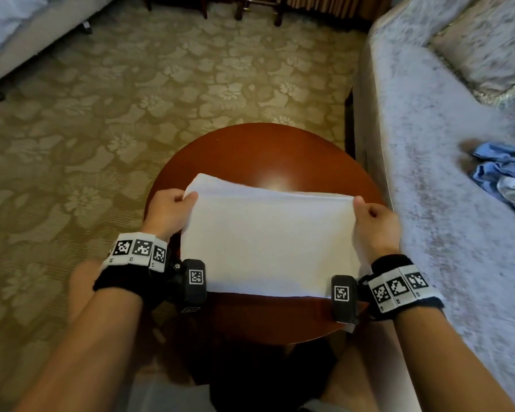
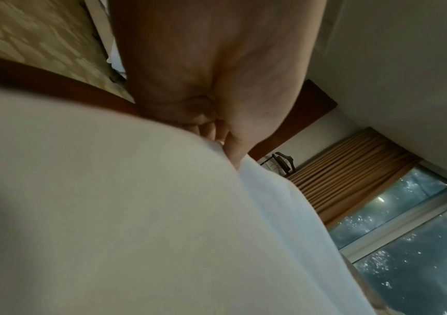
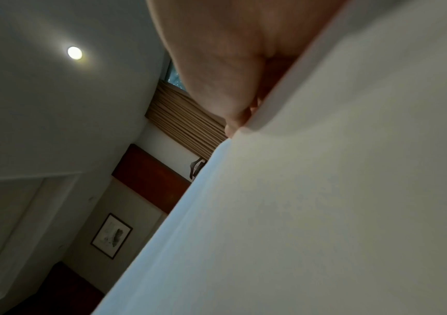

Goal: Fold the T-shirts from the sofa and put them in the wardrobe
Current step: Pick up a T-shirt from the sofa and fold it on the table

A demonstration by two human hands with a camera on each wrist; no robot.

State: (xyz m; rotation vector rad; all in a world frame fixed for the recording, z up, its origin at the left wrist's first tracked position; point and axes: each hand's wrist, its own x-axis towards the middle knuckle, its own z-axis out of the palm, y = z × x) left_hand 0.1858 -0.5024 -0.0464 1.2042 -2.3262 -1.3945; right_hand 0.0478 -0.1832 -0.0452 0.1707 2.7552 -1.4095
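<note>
A white T-shirt (image 1: 268,242), lying crosswise on the table (image 1: 250,150), is being pinched at its far corners by the left hand (image 1: 167,211) and right hand (image 1: 375,223).

White T-shirt (image 1: 268,239) hides both hands' fingers; sofa (image 1: 446,179) cut off.

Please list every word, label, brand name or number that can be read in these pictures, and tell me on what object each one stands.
No readable text: there are no words, brands or numbers in any view.
Wrist bands and: black-and-white square code markers only, no letters.
Wrist cameras and: one such marker each.
White T-shirt: plain, no print visible.
Framed picture: too blurred to tell.
</note>
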